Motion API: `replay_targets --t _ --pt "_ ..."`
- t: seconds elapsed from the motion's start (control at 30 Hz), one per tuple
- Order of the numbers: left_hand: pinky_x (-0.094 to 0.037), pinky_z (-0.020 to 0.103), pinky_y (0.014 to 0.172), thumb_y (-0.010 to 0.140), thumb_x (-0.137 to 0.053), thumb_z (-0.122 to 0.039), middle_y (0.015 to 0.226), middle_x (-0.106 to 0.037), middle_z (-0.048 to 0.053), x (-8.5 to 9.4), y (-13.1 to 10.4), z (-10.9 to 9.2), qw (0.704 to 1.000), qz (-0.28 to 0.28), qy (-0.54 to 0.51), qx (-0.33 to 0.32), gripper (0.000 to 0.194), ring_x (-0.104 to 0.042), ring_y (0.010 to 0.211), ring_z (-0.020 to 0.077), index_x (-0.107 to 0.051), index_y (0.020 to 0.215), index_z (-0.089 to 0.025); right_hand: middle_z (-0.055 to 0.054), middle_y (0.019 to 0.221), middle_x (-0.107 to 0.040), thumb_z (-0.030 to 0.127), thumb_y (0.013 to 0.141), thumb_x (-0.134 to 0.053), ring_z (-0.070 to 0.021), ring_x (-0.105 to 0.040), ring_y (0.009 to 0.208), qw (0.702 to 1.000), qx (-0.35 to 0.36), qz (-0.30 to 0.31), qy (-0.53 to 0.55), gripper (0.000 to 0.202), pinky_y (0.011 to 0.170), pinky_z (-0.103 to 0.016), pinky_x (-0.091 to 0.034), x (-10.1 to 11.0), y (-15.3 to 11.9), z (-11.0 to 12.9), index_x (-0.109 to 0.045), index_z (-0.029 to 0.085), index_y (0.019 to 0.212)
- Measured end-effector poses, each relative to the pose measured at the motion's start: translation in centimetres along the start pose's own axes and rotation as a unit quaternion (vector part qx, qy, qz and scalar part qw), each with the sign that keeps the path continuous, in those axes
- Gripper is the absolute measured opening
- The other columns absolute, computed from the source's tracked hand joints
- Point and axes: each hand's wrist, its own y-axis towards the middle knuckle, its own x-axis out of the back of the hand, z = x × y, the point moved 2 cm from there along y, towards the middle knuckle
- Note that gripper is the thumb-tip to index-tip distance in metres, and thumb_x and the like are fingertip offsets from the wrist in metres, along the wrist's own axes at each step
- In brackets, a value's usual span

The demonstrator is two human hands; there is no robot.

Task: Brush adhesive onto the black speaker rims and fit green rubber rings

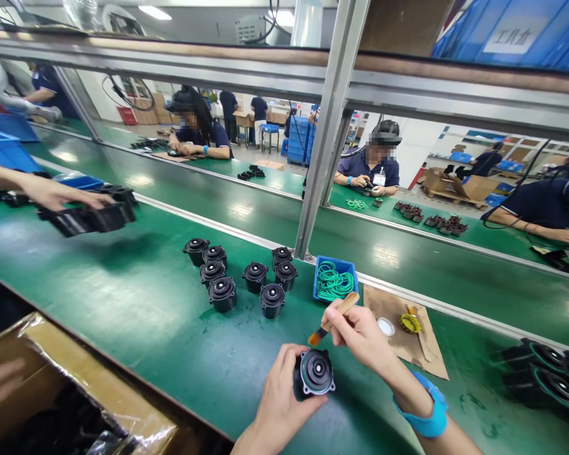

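Observation:
My left hand [281, 395] is wrapped round a black round housing [318, 373] with a stepped top and small lugs at its rim. A green ring shows in part around that top. In my right hand [358, 332] is a small brush with a wooden handle [345, 308], held in a pinch. Its orange bristles [315, 339] are close above the housing's edge; whether they touch I cannot tell. Beyond my hands, a blue bin [357, 268] holds many green rubber rings [332, 281]. Several more black housings [222, 294] stand upright on the green bench [161, 316].
At the left a co-worker's hand [57, 189] holds a blurred group of black parts [90, 212]. A cardboard sheet [434, 354] bears a white lid [385, 327] and a yellow container [410, 323]. Housings with green rings [545, 382] stand right. A cardboard box [137, 411] fills the lower left.

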Motion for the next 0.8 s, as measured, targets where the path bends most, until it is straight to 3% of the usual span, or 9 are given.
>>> replay_targets --t 0.1,0.2,0.43,0.63,0.8 --pt "-0.054 0.041 0.089 0.060 -0.075 -0.008 0.109 -0.064 0.004 0.0 -0.2 0.1 1.000 -0.001 -0.010 -0.006 0.058 -0.066 0.102 0.0257 -0.055 0.112 -0.023 0.001 0.057 -0.053 0.070 0.091 -0.048 -0.0121 -0.049 0.051 0.988 -0.047 0.058 0.137 0.058 0.053 -0.025 -0.039 0.5 0.0 -0.4 -0.060 0.018 0.070" --pt "-0.054 0.040 0.086 0.060 -0.074 -0.010 0.106 -0.064 0.004 -0.1 -0.3 0.1 1.000 -0.006 -0.012 0.013 0.055 -0.066 0.097 0.0249 -0.054 0.110 -0.021 0.002 0.055 -0.051 0.076 0.087 -0.049 -0.0115 -0.047 0.050 0.980 -0.078 0.071 0.170 0.061 0.053 -0.024 -0.039 -0.2 0.1 -1.3 -0.060 0.017 0.072" --pt "-0.054 0.038 0.085 0.061 -0.075 -0.012 0.102 -0.063 0.003 -0.1 -0.2 0.2 1.000 0.005 -0.001 0.024 0.050 -0.066 0.093 0.0232 -0.053 0.105 -0.022 0.003 0.044 -0.049 0.081 0.084 -0.046 -0.0104 -0.041 0.040 0.982 -0.101 0.056 0.146 0.068 0.042 -0.023 -0.034 -2.4 0.3 -3.0 -0.062 0.017 0.068" --pt "-0.054 0.038 0.085 0.061 -0.076 -0.013 0.104 -0.064 0.004 -0.1 -0.2 0.5 1.000 -0.001 0.012 0.016 0.052 -0.066 0.095 0.0236 -0.052 0.106 -0.021 0.001 0.042 -0.054 0.080 0.085 -0.045 -0.0124 -0.044 0.039 0.991 -0.099 0.009 0.087 0.067 0.043 -0.024 -0.036 -1.5 0.0 -3.4 -0.064 0.018 0.065" --pt "-0.056 0.038 0.084 0.060 -0.077 -0.013 0.103 -0.066 0.004 -0.1 -0.3 0.6 1.000 -0.014 0.015 0.007 0.051 -0.068 0.094 0.0240 -0.054 0.105 -0.022 0.001 0.039 -0.056 0.074 0.089 -0.046 -0.0159 -0.053 0.041 0.994 -0.098 -0.028 0.040 0.062 0.053 -0.027 -0.045 -0.4 -1.1 -3.4 -0.064 0.020 0.065"
